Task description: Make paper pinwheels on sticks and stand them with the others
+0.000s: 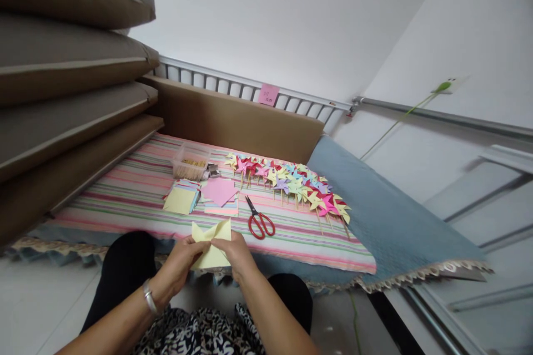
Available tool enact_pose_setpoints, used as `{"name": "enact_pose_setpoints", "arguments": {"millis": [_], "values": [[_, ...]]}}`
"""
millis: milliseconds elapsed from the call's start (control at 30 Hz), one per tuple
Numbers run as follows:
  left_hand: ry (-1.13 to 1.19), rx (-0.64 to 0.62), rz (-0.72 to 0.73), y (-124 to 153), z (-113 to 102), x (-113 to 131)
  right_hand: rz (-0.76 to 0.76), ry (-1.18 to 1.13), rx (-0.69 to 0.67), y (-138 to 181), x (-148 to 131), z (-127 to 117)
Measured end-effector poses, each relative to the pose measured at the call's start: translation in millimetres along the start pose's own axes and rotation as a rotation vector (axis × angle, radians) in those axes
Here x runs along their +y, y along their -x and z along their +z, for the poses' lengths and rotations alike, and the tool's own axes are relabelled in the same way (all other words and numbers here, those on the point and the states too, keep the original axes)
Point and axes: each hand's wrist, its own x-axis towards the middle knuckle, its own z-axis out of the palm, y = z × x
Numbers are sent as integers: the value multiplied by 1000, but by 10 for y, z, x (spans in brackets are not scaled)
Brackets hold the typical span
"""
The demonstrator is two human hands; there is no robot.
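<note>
A pale yellow paper square (213, 258), partly folded with its upper corners sticking up, is held between both hands over the table's front edge. My left hand (183, 260) pinches its left side, thumb toward the middle. On the other side my right hand (236, 249) grips the paper, its thumb also near the centre. Red-handled scissors (259, 221) lie just beyond my right hand, blades pointing away. Ahead are a stack of coloured paper squares (181, 199) with yellow on top and some looser sheets (219, 191) with pink on top.
A clear plastic box (190, 162) with thin sticks stands behind the paper. Many finished paper pinwheels (291, 180) on sticks lie in rows at the right. Brown cushions (75, 61) are stacked at the left. Striped cloth (137, 194) covers the surface before me.
</note>
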Motion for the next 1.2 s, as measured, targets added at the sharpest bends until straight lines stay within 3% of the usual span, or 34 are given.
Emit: {"name": "enact_pose_setpoints", "arguments": {"millis": [300, 600, 800, 900, 1033, 1200], "values": [[-52, 88, 26, -34, -67, 78, -15, 1, -44, -1, 42, -9], [-102, 77, 32, -87, -174, 92, -49, 67, -54, -31, 139, -70], [-82, 113, 21, -111, -203, 157, -142, 205, 69, 13, 115, -126], [-80, 119, 19, -118, -210, 209, -362, 374, 156, 126, 65, -188], [-83, 106, 25, -131, -219, 219, -826, 841, 92, 331, -7, -234], [-90, 66, 31, -115, -195, 213, -930, 1065, 37, 409, -57, -204]]}}
